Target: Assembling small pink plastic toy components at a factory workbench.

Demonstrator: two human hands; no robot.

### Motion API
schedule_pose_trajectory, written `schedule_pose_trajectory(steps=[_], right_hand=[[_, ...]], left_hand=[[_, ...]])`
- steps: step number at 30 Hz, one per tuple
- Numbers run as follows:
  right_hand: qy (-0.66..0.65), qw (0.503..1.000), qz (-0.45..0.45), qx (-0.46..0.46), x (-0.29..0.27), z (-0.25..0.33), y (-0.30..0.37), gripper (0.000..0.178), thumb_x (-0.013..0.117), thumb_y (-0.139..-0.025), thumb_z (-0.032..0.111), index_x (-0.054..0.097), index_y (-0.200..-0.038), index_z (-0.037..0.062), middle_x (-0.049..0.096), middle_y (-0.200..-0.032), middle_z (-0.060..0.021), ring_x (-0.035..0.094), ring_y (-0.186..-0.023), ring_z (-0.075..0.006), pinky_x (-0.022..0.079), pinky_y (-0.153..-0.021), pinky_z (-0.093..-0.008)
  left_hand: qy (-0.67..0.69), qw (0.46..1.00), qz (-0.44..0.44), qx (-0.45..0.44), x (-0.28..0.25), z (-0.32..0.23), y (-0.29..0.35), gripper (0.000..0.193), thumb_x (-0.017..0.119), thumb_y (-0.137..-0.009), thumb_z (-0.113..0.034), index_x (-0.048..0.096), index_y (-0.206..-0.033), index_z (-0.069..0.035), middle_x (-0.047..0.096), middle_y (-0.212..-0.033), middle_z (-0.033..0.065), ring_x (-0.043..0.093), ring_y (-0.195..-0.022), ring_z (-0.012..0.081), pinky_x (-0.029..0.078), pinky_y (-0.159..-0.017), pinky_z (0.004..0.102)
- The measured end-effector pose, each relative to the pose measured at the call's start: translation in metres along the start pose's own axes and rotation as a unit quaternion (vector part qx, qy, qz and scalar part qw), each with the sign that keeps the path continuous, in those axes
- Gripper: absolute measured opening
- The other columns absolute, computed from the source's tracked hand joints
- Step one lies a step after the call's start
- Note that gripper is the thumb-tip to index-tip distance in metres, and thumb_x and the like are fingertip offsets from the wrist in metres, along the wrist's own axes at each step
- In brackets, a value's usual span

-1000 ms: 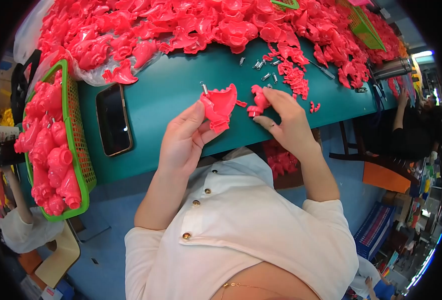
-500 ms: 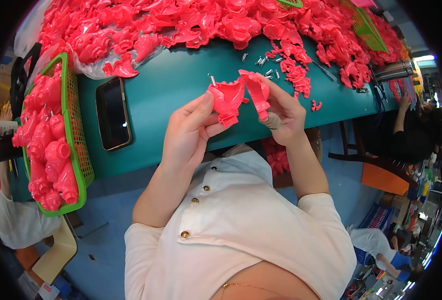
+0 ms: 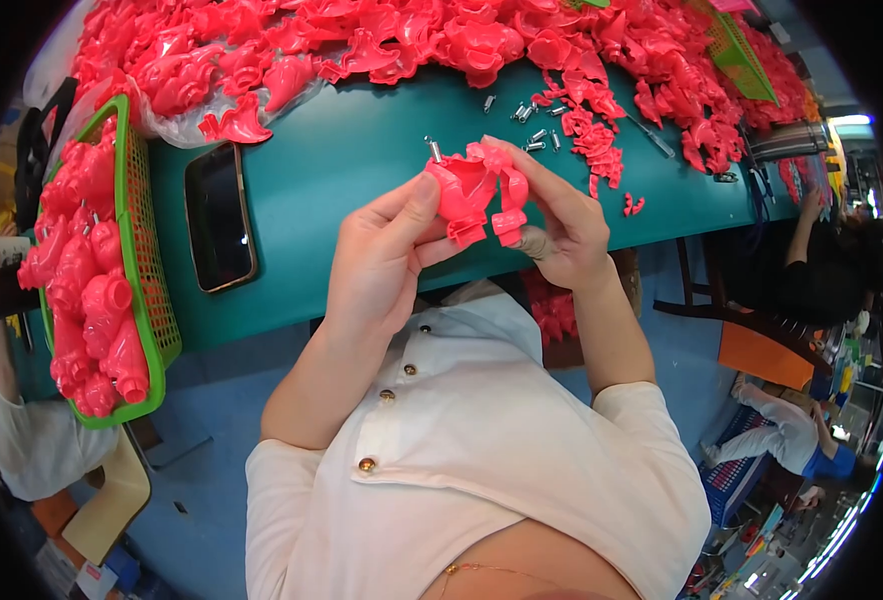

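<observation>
In my left hand [image 3: 387, 245] is a hollow pink plastic half-shell [image 3: 459, 205], pinched between thumb and fingers. A small metal spring [image 3: 433, 150] stands up from its upper left edge. My right hand [image 3: 567, 225] grips a second pink plastic half-shell [image 3: 510, 200], with a wrapping around the thumb. The two halves are close together at the top, with a gap lower down; whether they touch I cannot tell. Beyond my hands, several loose metal springs [image 3: 536, 138] lie on the green table [image 3: 312, 190] beside small pink plastic pieces [image 3: 594, 145].
A large heap of pink shells [image 3: 392, 45] covers the far side. On the left stand a phone [image 3: 221, 215] lying flat and a green basket [image 3: 152, 260] of assembled pink pieces. A screwdriver-like tool [image 3: 654, 140] lies to the right. Other people sit at both sides.
The right half-shell has turned and come nearer to the left one, narrowing the gap between them. The left half has tilted slightly.
</observation>
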State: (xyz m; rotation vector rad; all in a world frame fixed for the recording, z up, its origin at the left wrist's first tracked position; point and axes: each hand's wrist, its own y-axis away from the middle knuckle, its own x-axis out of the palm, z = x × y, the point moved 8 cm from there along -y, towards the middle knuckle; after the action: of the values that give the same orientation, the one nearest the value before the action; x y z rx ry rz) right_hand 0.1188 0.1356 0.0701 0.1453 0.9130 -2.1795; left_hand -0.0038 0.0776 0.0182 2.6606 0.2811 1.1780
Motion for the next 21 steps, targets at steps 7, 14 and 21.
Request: schedule_pose_trajectory(steps=[7, 14, 21], right_hand=[[0.115, 0.992, 0.025, -0.044, 0.007, 0.015, -0.006, 0.062, 0.064, -0.079, 0.028, 0.043, -0.127, -0.0056, 0.049, -0.125, -0.0251, 0.048, -0.118, -0.0387, 0.038, -0.099, -0.0421], [0.163, 0.982, 0.049, -0.077, 0.011, 0.022, -0.008, 0.062, 0.065, -0.078, 0.028, 0.045, -0.125, -0.0062, 0.051, -0.124, -0.0246, 0.048, -0.117, -0.0396, 0.04, -0.097, -0.0432], [0.159, 0.985, 0.047, -0.046, 0.011, 0.022, -0.007, 0.06, 0.066, -0.078, 0.027, 0.047, -0.124, -0.0065, 0.051, -0.123, -0.0243, 0.049, -0.116, -0.0399, 0.041, -0.097, -0.0436]], left_hand=[[-0.048, 0.998, -0.016, 0.042, 0.005, -0.003, 0.002, 0.038, 0.056, -0.091, -0.018, 0.052, -0.12, 0.005, 0.062, -0.106, 0.0126, 0.063, -0.092, 0.0183, 0.055, -0.079, 0.0306], [-0.073, 0.993, -0.003, 0.095, 0.009, -0.008, 0.006, 0.037, 0.055, -0.091, -0.016, 0.052, -0.12, 0.006, 0.062, -0.106, 0.0128, 0.062, -0.092, 0.0168, 0.054, -0.08, 0.0317], [-0.137, 0.984, 0.0, 0.116, 0.015, -0.014, 0.008, 0.037, 0.06, -0.087, -0.004, 0.05, -0.121, 0.008, 0.061, -0.106, 0.0142, 0.061, -0.093, 0.0153, 0.052, -0.082, 0.0279]])
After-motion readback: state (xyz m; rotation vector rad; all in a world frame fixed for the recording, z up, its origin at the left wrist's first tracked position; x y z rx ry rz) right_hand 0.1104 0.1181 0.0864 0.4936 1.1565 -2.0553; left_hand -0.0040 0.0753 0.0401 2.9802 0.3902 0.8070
